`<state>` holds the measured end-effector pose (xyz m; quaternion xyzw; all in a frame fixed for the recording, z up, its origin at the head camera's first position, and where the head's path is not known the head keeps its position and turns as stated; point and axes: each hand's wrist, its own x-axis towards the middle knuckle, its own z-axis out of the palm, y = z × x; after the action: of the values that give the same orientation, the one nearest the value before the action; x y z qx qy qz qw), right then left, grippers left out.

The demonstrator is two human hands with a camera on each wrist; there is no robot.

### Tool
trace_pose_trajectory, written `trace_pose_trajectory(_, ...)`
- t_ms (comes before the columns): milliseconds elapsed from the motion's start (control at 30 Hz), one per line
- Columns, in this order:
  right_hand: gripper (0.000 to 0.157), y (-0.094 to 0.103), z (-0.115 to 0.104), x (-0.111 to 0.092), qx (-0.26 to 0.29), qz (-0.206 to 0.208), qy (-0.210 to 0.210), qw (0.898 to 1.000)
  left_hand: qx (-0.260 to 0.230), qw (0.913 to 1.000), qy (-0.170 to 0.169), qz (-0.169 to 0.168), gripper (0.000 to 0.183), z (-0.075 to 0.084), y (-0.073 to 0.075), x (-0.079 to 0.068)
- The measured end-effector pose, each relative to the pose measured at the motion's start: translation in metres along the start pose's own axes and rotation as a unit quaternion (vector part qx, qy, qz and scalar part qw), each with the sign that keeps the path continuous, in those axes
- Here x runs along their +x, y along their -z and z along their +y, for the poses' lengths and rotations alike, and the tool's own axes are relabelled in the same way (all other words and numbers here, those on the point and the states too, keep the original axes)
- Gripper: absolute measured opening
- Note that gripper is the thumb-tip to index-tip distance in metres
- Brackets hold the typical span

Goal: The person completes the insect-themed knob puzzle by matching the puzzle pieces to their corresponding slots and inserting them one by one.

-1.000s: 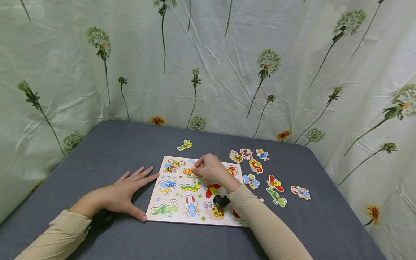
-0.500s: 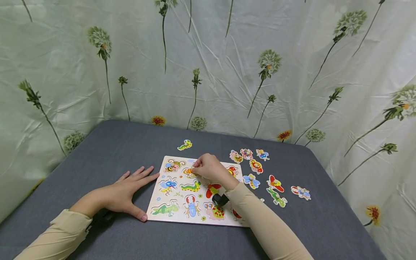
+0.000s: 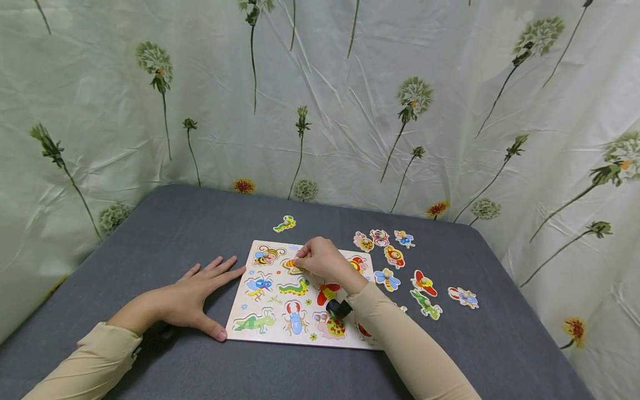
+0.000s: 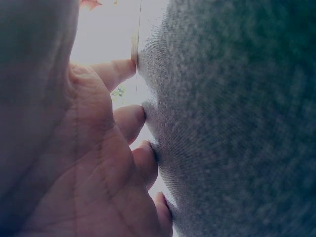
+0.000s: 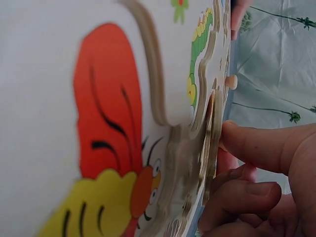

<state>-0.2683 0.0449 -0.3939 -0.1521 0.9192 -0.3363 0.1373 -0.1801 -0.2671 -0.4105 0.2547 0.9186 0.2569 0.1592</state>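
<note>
My right hand [image 3: 324, 261] pinches an orange-striped insect puzzle piece [image 3: 291, 266] at the top middle of the wooden insect peg board [image 3: 280, 338]. In the right wrist view this piece [image 5: 213, 143] shows edge-on, slightly tilted against the board face, with the thumb and fingers on its knob side. My left hand [image 3: 192, 297] lies spread on the table, its thumb and index fingertip at the board's left edge. A bee piece [image 3: 265, 255] sits in the top left of the board. The right forearm hides part of the board's right side.
Beyond the board lies a green caterpillar piece [image 3: 285, 223]. Several loose pieces are scattered to the right, among them a red butterfly [image 3: 394, 256], a green grasshopper [image 3: 426, 304] and a blue beetle [image 3: 463, 297]. A flowered curtain [image 3: 330, 83] hangs behind the grey table [image 3: 200, 222].
My right hand has shifted very slightly left with the striped piece in its fingers. The left hand and the board have stayed where they were.
</note>
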Motion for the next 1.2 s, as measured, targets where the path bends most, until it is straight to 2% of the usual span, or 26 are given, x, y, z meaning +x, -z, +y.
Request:
trace_pose_trajectory(400, 0.014, -0.0013, -0.0011, 0.0004, 0.01, 0.005, -0.002, 1.0, -0.003, 1.0, -0.003, 0.003, 0.129, 0.001, -0.0001, -0.0008)
trace_pose_trajectory(1200, 0.015, -0.0045, -0.0085, 0.0029, -0.023, -0.003, -0.011, 1.0, -0.006, 1.0, 0.001, 0.004, 0.13, -0.0038, -0.0005, 0.0005)
